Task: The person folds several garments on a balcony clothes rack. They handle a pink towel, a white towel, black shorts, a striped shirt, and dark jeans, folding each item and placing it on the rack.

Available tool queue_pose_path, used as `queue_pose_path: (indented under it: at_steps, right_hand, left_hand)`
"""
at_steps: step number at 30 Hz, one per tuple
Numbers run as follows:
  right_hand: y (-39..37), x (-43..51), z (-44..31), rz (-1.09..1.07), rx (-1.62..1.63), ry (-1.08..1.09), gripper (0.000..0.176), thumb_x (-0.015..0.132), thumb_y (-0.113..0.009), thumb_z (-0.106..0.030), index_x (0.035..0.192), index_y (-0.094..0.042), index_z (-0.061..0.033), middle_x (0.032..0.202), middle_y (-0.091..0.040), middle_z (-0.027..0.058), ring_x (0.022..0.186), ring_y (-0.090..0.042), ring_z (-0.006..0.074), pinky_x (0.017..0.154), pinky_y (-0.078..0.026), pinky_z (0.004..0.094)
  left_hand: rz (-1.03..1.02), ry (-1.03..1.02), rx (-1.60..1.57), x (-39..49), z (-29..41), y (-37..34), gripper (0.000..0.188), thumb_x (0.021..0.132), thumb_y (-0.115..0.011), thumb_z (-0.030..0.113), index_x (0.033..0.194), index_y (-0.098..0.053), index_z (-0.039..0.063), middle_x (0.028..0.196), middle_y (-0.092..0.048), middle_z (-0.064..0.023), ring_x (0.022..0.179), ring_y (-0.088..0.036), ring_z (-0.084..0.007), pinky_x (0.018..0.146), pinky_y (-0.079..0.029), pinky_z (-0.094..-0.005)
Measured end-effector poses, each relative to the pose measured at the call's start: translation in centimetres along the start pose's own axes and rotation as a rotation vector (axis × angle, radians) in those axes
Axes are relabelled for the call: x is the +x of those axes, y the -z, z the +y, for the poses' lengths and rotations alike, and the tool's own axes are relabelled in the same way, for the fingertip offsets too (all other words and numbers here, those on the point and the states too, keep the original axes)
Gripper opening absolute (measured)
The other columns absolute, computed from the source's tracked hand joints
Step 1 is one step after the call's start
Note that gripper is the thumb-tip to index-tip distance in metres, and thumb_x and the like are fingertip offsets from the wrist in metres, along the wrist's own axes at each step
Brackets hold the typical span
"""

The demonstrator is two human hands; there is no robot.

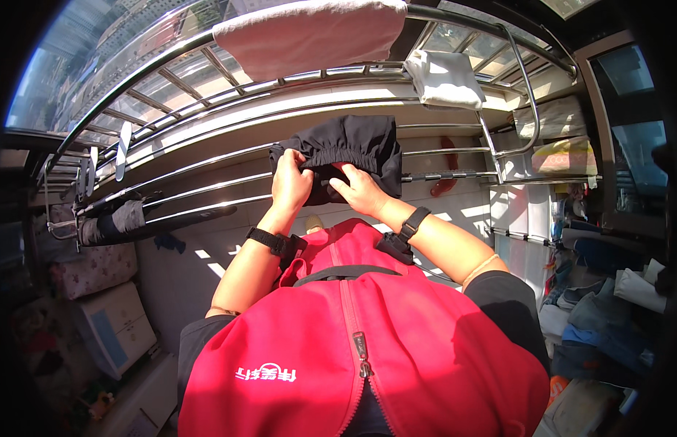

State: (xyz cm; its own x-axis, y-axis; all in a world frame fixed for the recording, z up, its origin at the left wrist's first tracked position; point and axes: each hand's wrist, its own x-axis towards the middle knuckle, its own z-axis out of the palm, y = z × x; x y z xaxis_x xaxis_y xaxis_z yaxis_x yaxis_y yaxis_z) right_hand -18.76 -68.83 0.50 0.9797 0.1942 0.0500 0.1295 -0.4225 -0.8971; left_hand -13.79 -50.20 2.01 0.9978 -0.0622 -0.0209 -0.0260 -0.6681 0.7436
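A black garment (pixel 366 131) with a gathered elastic waistband lies bunched over the bars of a metal drying rack (pixel 207 185). My left hand (pixel 291 177) grips the left end of the waistband, its fingertips partly hidden in the fabric. On the other side, my right hand (pixel 363 188) has its fingers at the waistband's opening, partly tucked under the elastic, with the thumb apart. Whether those right fingers pinch the cloth is hard to see. Black straps circle both wrists.
A pale pink towel (pixel 311 41) and a folded white cloth (pixel 445 82) hang on the upper rails by the window. Dark grey cloth (pixel 114 221) drapes the rack's left end. Piled clothes (pixel 595 322) lie at right; a white cabinet (pixel 117 328) stands at left.
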Motion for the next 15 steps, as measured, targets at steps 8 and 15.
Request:
queue_pose_path:
  at_steps: [8, 15]
  right_hand:
    - [0.1, 0.1, -0.3, -0.189, -0.078, -0.123, 0.038, 0.096, -0.055, -0.026, 0.123, -0.054, 0.0016, 0.109, -0.064, 0.0256, 0.104, -0.061, 0.0406, 0.089, -0.049, 0.0426]
    - [-1.2, 1.9, -2.2, -0.668, -0.58, -0.15, 0.035, 0.093, -0.05, -0.032, 0.11, -0.068, -0.0067, 0.11, -0.067, 0.0204, 0.103, -0.064, 0.0339, 0.088, -0.05, 0.0435]
  left_hand:
    - [-0.255, -0.09, -0.116, 1.0, 0.1, 2.1, 0.031, 0.066, -0.058, -0.011, 0.094, -0.052, 0.001, 0.083, -0.057, -0.0145, 0.077, -0.058, -0.0313, 0.071, -0.049, -0.0352]
    - [-0.23, -0.635, 0.172, -3.0, 2.1, 3.8, 0.034, 0.069, -0.065, -0.003, 0.1, -0.055, 0.006, 0.093, -0.055, -0.0121, 0.087, -0.06, -0.0325, 0.072, -0.052, -0.0412]
